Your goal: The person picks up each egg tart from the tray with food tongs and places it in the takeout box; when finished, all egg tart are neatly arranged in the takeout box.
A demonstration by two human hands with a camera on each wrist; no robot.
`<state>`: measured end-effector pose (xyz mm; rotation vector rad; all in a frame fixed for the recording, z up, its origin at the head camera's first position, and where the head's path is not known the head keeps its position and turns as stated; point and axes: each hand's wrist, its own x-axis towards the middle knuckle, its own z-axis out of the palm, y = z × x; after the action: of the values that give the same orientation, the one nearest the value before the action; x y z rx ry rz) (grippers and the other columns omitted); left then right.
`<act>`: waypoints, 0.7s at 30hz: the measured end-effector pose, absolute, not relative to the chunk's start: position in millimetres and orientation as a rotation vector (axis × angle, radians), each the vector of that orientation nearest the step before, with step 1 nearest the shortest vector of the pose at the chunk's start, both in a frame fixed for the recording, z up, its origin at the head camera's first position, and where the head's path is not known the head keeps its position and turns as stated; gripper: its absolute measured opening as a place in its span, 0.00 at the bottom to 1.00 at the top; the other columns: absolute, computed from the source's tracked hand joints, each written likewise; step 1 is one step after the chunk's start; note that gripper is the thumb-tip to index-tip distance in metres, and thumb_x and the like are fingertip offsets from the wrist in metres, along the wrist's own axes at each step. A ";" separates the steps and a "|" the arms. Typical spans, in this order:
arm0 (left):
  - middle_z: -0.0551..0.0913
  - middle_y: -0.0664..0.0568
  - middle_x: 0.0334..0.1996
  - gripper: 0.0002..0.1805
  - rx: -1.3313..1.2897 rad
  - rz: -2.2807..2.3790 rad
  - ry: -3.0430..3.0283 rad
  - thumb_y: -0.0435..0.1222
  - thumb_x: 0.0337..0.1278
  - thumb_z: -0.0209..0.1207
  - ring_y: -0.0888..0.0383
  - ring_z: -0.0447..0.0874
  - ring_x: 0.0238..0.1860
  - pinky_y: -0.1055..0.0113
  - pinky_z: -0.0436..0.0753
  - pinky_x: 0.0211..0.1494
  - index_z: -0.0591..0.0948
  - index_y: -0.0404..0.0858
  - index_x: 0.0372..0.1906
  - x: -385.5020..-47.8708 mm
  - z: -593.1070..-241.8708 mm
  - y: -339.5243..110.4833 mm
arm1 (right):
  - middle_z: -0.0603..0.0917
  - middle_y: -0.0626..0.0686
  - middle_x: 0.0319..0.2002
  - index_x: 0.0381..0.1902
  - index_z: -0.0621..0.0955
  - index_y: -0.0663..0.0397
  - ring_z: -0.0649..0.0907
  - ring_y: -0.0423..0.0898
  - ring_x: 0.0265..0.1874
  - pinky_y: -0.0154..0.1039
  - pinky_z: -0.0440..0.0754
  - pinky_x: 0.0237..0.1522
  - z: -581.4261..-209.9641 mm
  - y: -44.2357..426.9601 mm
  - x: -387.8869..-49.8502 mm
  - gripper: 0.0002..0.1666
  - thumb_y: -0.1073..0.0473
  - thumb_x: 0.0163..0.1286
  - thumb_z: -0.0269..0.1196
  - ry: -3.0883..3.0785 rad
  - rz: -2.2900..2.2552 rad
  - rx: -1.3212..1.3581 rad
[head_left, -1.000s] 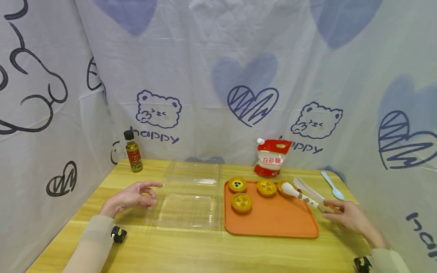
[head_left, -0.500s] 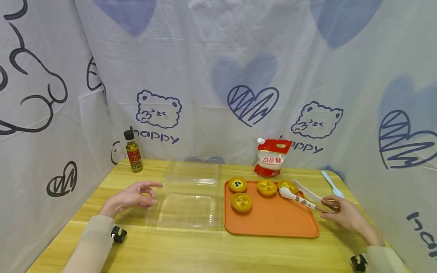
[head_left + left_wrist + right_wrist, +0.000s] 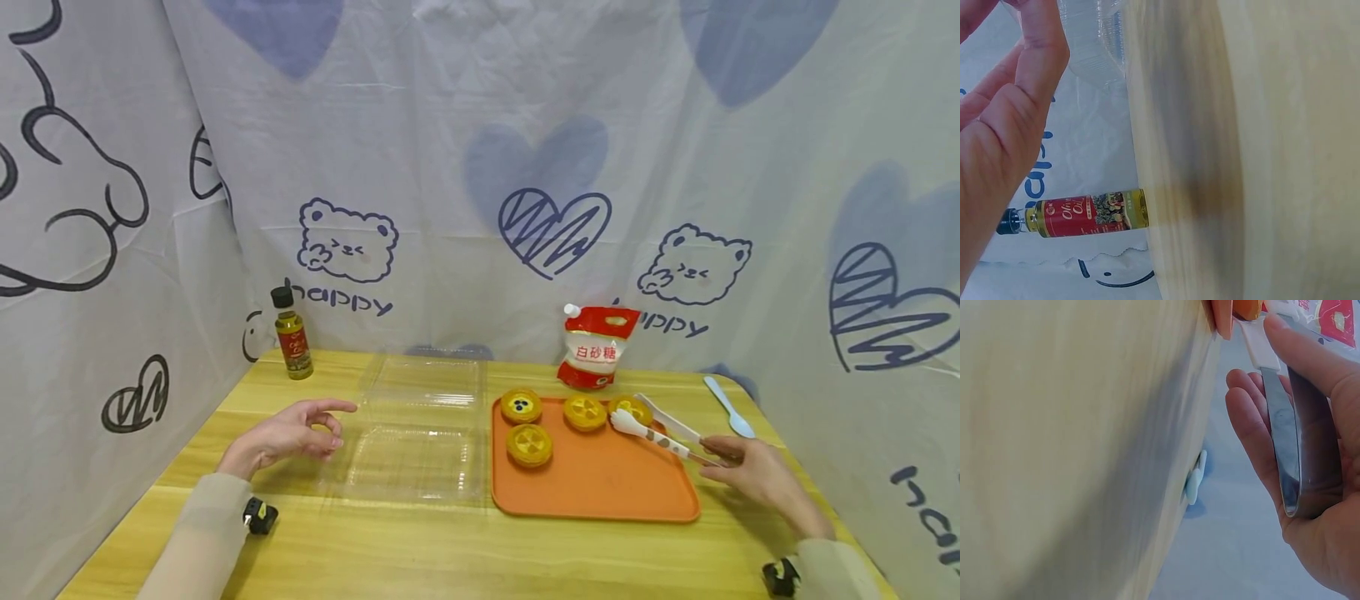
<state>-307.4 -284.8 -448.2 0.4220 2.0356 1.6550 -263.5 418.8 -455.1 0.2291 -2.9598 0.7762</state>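
My right hand (image 3: pixel 761 477) holds metal tongs (image 3: pixel 1285 431) with pale, brown-spotted plastic ends. Those ends stand on either side of the right-hand egg tart (image 3: pixel 628 407) on the orange tray (image 3: pixel 600 487); whether both touch it I cannot tell. Three more tarts lie on that tray, among them one with dark dots (image 3: pixel 521 407) and one nearer the front (image 3: pixel 529 446). My left hand (image 3: pixel 294 432) hovers left of a clear plastic box (image 3: pixel 417 462) with its lid folded back. Its fingers are loosely bent around nothing.
An olive oil bottle (image 3: pixel 294 342) stands at the back left. Behind the tray is a red and white sugar pouch (image 3: pixel 597 346). A light blue spoon (image 3: pixel 729 406) lies at the right edge of the wooden table (image 3: pixel 480 554). Printed cloth (image 3: pixel 442 208) hangs close behind.
My right hand has moved left and slightly forward, bringing the tongs from over the right-hand tart to around it. The left hand has stayed in place.
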 end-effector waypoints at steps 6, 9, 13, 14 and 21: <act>0.73 0.46 0.40 0.40 0.427 1.669 2.021 0.25 0.59 0.59 0.54 0.81 0.35 0.57 0.87 0.44 0.54 0.27 0.73 -309.0 -450.3 -285.8 | 0.84 0.63 0.52 0.57 0.81 0.61 0.85 0.52 0.44 0.30 0.83 0.36 -455.1 419.1 -261.8 0.35 0.45 0.58 0.72 -2.937 0.742 0.232; 0.74 0.47 0.41 0.39 0.429 1.681 2.007 0.26 0.61 0.58 0.54 0.81 0.35 0.55 0.87 0.44 0.53 0.27 0.74 -308.5 -450.8 -287.2 | 0.84 0.64 0.53 0.57 0.81 0.63 0.86 0.47 0.44 0.28 0.83 0.37 -455.8 418.5 -260.9 0.33 0.49 0.58 0.72 -2.923 0.827 0.228; 0.76 0.47 0.40 0.41 0.427 1.715 1.967 0.27 0.61 0.59 0.55 0.81 0.35 0.56 0.87 0.44 0.50 0.29 0.75 -307.9 -450.7 -288.5 | 0.82 0.66 0.55 0.59 0.78 0.68 0.85 0.37 0.44 0.27 0.84 0.40 -454.2 417.5 -258.8 0.33 0.55 0.60 0.71 -2.898 1.002 0.236; 0.76 0.47 0.40 0.42 0.424 1.724 1.957 0.27 0.61 0.59 0.55 0.81 0.35 0.56 0.87 0.44 0.49 0.29 0.75 -307.8 -450.7 -288.8 | 0.81 0.67 0.55 0.60 0.77 0.69 0.85 0.36 0.44 0.27 0.84 0.40 -453.6 417.2 -258.5 0.34 0.55 0.61 0.71 -2.891 1.037 0.236; 0.78 0.49 0.39 0.45 0.409 1.753 1.935 0.26 0.60 0.60 0.56 0.82 0.35 0.56 0.87 0.45 0.47 0.33 0.76 -307.7 -452.7 -288.8 | 0.81 0.63 0.57 0.62 0.77 0.64 0.85 0.41 0.49 0.26 0.84 0.42 -449.0 413.2 -258.0 0.35 0.51 0.62 0.70 -2.899 1.004 0.226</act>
<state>-307.7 -288.8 -452.7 0.4092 1.9347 1.7527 -258.0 413.2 -449.0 0.2257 -2.8988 1.0041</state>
